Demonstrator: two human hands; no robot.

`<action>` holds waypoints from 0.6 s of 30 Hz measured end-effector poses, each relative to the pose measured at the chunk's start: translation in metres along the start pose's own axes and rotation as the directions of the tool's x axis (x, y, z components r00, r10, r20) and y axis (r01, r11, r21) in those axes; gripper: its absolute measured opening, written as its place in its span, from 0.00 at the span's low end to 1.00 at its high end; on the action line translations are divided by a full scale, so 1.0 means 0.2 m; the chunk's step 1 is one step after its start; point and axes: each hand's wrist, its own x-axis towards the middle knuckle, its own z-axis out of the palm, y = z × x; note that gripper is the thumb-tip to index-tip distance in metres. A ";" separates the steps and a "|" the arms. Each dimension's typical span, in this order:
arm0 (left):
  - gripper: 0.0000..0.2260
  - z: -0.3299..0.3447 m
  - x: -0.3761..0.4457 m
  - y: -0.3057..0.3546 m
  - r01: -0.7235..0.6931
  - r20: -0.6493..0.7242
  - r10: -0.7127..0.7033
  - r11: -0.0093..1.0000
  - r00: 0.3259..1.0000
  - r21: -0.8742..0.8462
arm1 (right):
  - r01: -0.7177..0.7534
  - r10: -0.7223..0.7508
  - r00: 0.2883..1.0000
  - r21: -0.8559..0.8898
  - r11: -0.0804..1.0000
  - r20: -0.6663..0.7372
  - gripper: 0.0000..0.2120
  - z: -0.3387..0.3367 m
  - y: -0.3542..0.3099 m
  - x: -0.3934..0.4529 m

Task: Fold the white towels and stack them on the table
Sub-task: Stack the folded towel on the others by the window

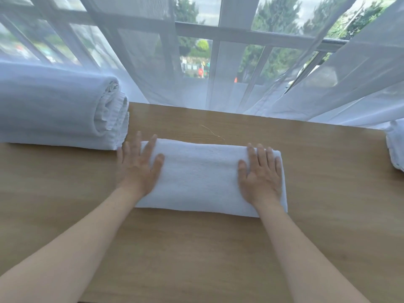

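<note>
Folded white towel (201, 178) is laid flat at the middle of the wooden surface (196, 248). Its left end is pressed by the left hand (140, 167) and its right end by the right hand (261, 173), fingers straight and spread, nothing gripped. A rolled towel stack (59, 110) is seen far left.

A folded towel (201, 176) is laid mid-table (196, 248), nearer the far edge. A stack of towels (59, 112) is set at the far left corner, another towel (395, 147) at the right edge. A thread (215, 132) is seen behind the folded towel.
</note>
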 end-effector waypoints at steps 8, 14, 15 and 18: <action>0.28 0.07 -0.18 0.39 -0.352 -0.026 0.351 0.934 0.936 -0.063 | 0.303 -0.307 0.950 0.065 0.951 0.060 0.30 0.06 -0.26 -0.17; 0.27 0.06 -0.04 0.11 -0.023 -0.045 0.018 0.992 0.999 -0.127 | -0.053 0.041 0.994 0.126 0.991 0.098 0.26 -0.01 0.09 -0.03; 0.28 0.06 -0.06 0.08 0.059 -0.033 -0.070 0.967 0.997 -0.249 | -0.113 0.085 0.987 0.219 0.969 0.133 0.25 -0.03 0.12 -0.02; 0.31 0.04 -0.12 0.06 0.268 0.064 -0.286 0.764 0.956 -0.587 | -0.184 0.133 0.979 0.383 0.905 0.155 0.24 -0.05 0.14 -0.02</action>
